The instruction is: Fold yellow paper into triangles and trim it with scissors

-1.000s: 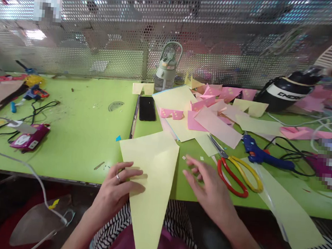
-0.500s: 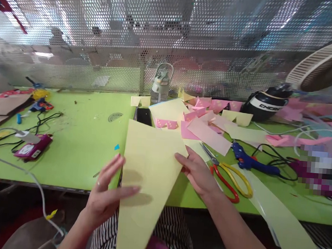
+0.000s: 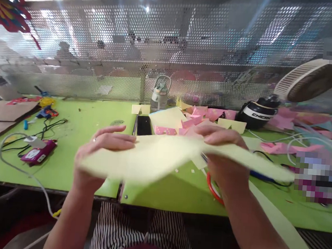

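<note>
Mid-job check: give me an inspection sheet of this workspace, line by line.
Surface: green tabletop, small white scraps on it.
Job's things: yellow sheet, bent and motion-blurred, raised above the tabletop.
Clutter: pink cutouts, black phone, purple box, red scissor handle partly hidden.
Left hand: fingers at the yellow sheet's far edge; thumb hidden.
Right hand: grips the yellow sheet, fingers on top.
Cables: white cable hanging over the front edge, left side.
Surroundings: perforated screen behind; fan at right.

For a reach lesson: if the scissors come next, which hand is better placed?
Probably the right hand: the scissors show beside its wrist; the left hand is farther. Both hold yellow paper.
</note>
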Tool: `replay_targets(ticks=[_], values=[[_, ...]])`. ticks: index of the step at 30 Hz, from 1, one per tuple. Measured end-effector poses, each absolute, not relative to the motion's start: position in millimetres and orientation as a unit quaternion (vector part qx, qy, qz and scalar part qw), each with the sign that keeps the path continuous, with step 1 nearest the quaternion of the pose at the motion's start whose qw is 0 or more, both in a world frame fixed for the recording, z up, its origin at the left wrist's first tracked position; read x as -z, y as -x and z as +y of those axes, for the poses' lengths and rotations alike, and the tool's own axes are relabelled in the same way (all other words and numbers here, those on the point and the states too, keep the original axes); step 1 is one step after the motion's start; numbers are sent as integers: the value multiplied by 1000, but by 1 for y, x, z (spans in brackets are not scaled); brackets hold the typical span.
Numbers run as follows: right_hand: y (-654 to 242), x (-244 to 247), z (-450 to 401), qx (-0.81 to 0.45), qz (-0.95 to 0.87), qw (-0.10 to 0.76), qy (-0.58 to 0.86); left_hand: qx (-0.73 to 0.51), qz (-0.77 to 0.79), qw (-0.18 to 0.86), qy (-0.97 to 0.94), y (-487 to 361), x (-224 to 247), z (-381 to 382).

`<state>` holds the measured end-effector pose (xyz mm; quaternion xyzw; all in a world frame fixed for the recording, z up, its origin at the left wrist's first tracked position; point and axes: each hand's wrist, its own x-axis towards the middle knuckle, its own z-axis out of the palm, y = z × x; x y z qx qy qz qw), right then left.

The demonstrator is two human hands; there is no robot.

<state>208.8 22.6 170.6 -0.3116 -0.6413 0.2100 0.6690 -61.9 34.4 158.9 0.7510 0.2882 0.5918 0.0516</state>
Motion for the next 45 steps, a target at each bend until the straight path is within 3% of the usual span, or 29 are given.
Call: replay_targets(ticks=[5,10,15,20,27,39,45], values=[[-238,-127,6,-162,-718,550,395,-500,291,20,-815,67,-119,32],[-251,-69,-12,-62,-839,353,409,-312,322,65,-892,79,-57,12],[-254,-50,-26,-20,-893,225,390,-226,313,132,-913,86,-42,-4],[-256,-50,-27,-17,-884,218,414,-220,370,175,-885,78,-51,6],[-246,-43,-21,-63,-760,279,584,-148,553,181,-800,58,-63,20],[-230,-42,-10,25,-739,209,640,-124,614,148,-766,44,-63,29],[-236,-48,-15,-60,-720,227,654,-129,605,138,-774,45,-59,28]])
